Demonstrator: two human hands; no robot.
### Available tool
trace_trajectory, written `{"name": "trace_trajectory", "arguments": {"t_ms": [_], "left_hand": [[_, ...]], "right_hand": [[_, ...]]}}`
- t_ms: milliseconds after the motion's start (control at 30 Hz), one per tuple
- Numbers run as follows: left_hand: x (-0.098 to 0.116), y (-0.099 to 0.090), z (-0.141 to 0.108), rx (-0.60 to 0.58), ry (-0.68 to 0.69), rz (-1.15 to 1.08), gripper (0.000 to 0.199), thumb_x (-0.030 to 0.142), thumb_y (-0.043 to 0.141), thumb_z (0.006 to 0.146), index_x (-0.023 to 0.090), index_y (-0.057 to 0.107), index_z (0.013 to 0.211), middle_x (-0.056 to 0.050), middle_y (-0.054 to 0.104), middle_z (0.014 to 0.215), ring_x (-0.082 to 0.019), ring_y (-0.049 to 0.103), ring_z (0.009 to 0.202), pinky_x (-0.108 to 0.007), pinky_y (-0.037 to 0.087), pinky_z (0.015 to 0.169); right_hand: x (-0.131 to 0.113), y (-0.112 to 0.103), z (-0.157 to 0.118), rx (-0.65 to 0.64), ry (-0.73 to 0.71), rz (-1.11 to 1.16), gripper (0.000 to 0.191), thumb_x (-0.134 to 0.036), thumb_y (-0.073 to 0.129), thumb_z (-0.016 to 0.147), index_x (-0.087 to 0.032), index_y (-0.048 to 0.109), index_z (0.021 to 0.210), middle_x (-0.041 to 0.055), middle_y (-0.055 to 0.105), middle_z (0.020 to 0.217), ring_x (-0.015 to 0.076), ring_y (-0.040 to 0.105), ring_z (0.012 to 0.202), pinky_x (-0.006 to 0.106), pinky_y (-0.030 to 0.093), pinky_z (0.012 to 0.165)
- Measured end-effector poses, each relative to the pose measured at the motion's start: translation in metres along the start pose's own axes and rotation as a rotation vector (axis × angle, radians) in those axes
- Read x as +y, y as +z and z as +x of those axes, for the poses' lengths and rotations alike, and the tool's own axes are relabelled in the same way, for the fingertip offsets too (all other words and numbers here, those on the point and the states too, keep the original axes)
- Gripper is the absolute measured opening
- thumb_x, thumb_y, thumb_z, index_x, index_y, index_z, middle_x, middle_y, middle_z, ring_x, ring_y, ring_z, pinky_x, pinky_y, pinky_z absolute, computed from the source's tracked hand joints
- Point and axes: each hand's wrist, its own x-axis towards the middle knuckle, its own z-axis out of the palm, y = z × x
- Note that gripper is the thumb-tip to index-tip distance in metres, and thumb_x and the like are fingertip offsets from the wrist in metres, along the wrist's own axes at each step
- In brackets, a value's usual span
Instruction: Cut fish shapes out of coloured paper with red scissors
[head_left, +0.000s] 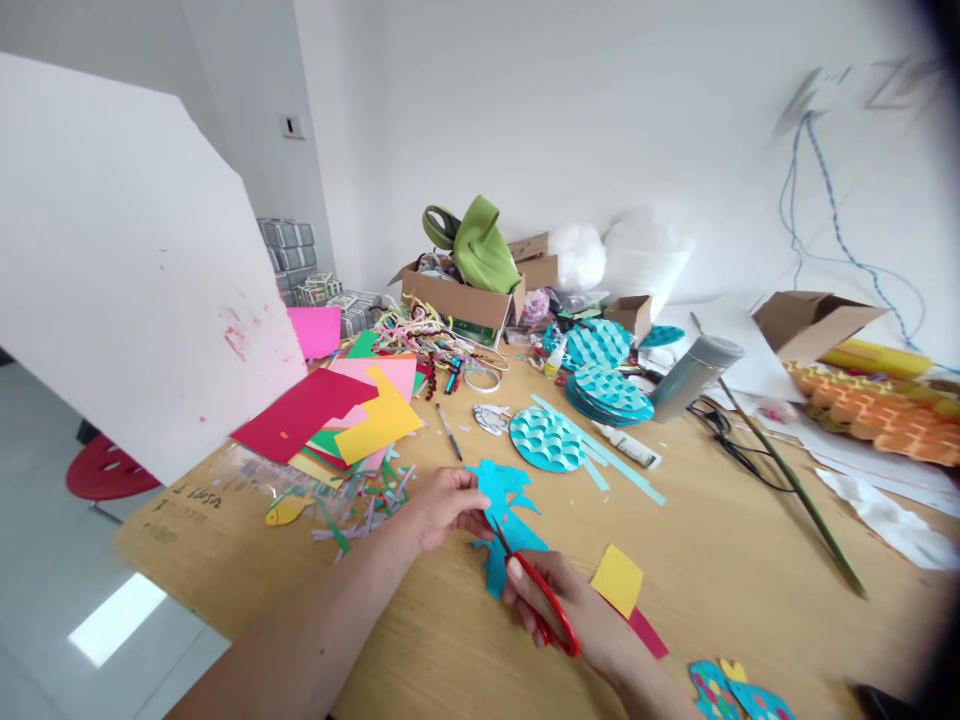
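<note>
My left hand pinches a piece of blue paper with ragged cut edges, low in the middle of the view. Red-handled scissors are in my right hand, their blades at the paper beside my left fingertips. Just beyond the hands lies a round turquoise piece with wavy paper strips. A fish-shaped paper cutout and a pen rest to its left. Right of my right hand are a yellow paper piece and a dark red one.
Coloured paper sheets and scraps cover the table's left side. Behind stand a cardboard box with green fabric and more turquoise discs. At right are a grey cylinder, a green stick and orange paper.
</note>
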Motion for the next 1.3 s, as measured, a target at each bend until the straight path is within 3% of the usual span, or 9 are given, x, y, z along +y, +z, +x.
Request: {"name": "trace_trajectory", "arguments": {"t_ms": [1300], "left_hand": [[-0.0041,-0.0027,0.0014,-0.040,-0.064,-0.041,0.026,0.026,0.072,0.051,0.012,0.056,0.067,-0.004,0.065,0.061,-0.015,0.061,0.053,-0.026,0.048,0.052]], "right_hand": [[0.0040,-0.0006,0.0006,-0.029,-0.035,0.004,0.061,-0.072,0.041,0.078,-0.012,0.054,0.076,-0.0033,0.049,0.048,0.0062,0.043,0.039,0.017,0.027,0.038]]}}
